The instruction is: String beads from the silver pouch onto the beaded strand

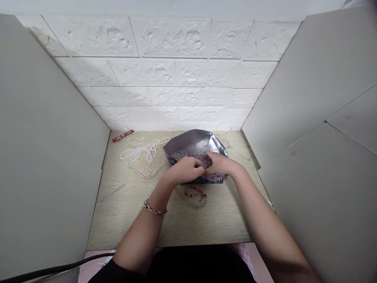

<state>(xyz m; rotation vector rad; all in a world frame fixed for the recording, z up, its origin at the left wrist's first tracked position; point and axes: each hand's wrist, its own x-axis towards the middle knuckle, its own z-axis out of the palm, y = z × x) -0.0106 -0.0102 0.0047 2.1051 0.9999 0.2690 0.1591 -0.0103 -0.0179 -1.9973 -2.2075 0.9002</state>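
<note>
We have both hands at the silver-lined pouch (188,140), which stands open on the table (118,224) and holds a heap of small mixed-colour beads (187,152). Our left hand (188,169) lies over the near side of the pouch, its fingers curled in; we cannot tell whether the thumb and fingertips pinch anything. Our right hand (216,163) reaches in over the pouch's right side, thumb and fingers apart with beads showing in the gap, and its thumb comes close to our left fingertips. Left of the pouch we see looped white bead strands (154,147), and a string of clear beads (144,177) curves from them toward it. Just in front of the pouch lies a pink-and-red bead strand (203,194). Farther left of it, near the wall (194,70), is a small red packet (123,136), and a thin needle-like rod (113,192) lies to its left and nearer us. We wear a chain bracelet (155,211) on the left wrist.
</note>
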